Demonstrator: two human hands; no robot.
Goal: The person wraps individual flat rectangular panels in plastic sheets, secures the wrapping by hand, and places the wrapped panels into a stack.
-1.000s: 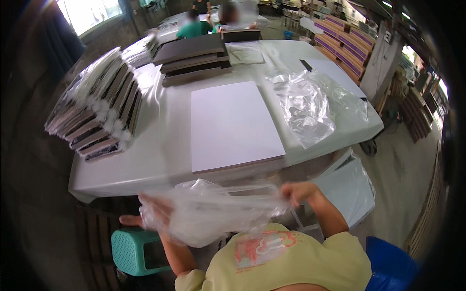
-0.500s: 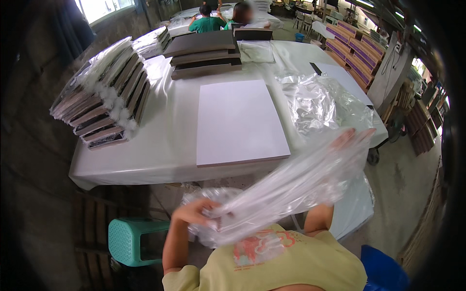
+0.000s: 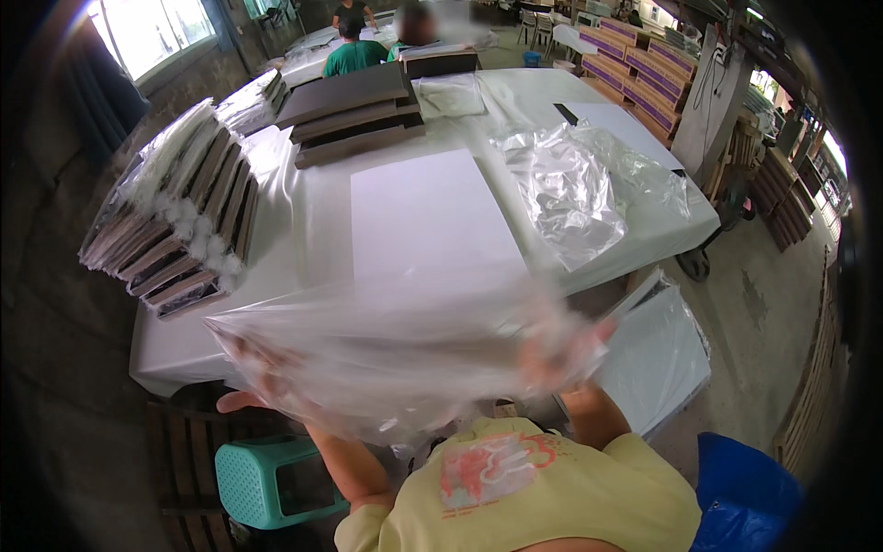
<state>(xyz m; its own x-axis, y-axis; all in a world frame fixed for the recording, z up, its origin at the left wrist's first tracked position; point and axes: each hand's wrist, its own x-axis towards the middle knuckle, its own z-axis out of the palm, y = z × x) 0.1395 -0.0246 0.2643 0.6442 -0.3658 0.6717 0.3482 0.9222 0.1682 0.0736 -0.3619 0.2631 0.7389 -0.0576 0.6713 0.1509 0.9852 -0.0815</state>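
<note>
- Nearest, a green plastic stool (image 3: 259,486) stands to the left of the person's yellow shirt (image 3: 543,483).
- The left hand (image 3: 269,373) shows through clear film, fingers spread, thumb sticking out to the side.
- The right hand (image 3: 555,357) is at the other end of the film (too blurred to tell whether it grips or lies open).
- Between them the clear plastic bag (image 3: 395,350) stretches wide, overlapping the near edge of the white panel (image 3: 432,216) in view; whether they touch, I cannot tell.
- That panel lies flat on the covered table (image 3: 299,216), crumpled film (image 3: 570,198) to its right, a wrapped stack (image 3: 175,212) well to its left.
- Behind it sit dark trays (image 3: 354,99), piled up.
- Farther off, a co-worker in green (image 3: 356,59) and stacked cartons (image 3: 644,74).
</note>
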